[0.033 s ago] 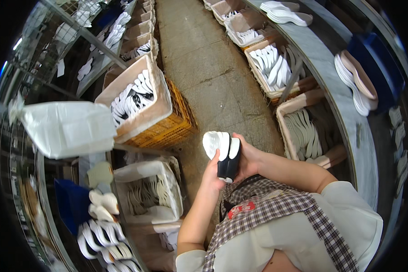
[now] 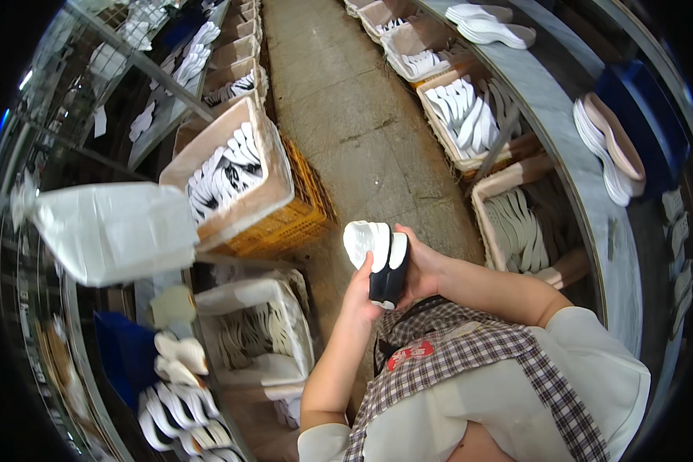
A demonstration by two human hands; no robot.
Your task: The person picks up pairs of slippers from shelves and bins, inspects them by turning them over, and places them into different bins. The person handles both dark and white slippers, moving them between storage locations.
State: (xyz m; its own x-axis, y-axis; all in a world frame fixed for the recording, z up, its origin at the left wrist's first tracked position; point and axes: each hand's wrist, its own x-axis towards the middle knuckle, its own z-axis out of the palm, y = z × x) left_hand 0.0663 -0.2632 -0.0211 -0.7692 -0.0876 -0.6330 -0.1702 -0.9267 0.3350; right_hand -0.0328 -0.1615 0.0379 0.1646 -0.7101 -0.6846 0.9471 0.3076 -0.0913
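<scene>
A small stack of white and black shoe soles (image 2: 386, 266) is held upright between both my hands, above the aisle floor in front of my checked apron. My left hand (image 2: 359, 294) is closed on its left side, with the thumb lying up along a white sole. From the right, my right hand (image 2: 421, 271) wraps round the black side; most of its fingers are hidden behind the stack. The white ends point away from me, and the black parts face my body.
An orange crate (image 2: 304, 200) of black-and-white soles stands left of the aisle, near a hanging pale plastic bag (image 2: 115, 231). A lined bin (image 2: 304, 323) of soles is nearer. Right are more lined baskets (image 2: 481, 208) under a grey bench (image 2: 550, 115) bearing white soles (image 2: 599, 150).
The whole view has shifted slightly, and the hanging bag and the bench soles appear a little lower. My hands keep the same grip on the stack.
</scene>
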